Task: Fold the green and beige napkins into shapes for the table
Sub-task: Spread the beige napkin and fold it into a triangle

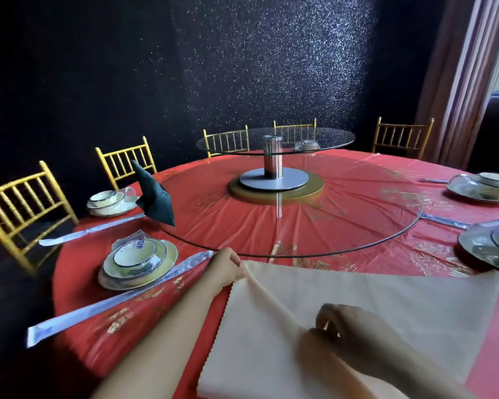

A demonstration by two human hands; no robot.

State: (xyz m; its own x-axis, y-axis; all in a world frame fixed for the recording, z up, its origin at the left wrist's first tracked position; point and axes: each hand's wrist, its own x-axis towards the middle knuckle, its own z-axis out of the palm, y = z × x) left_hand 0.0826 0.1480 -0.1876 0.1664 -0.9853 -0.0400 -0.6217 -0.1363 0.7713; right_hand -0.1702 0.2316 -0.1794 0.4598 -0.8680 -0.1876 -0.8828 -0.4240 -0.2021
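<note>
Napkin (401, 309) pinch: left hand (227, 268), right hand (357, 336)

Big round table in a shiny red plastic cloth (81, 286), with a raised clear glass turntable (231, 144) on a steel post (272, 161) in the middle. Gold slatted chairs (20, 203) stood round the far side. Shrink-wrapped bowl-and-plate sets (137, 263) sat at the places, with long plastic-wrapped chopstick packs (104, 309) beside them. The back wall was glittery black (242, 67), and a brownish curtain (461, 82) hung on the right.
</note>
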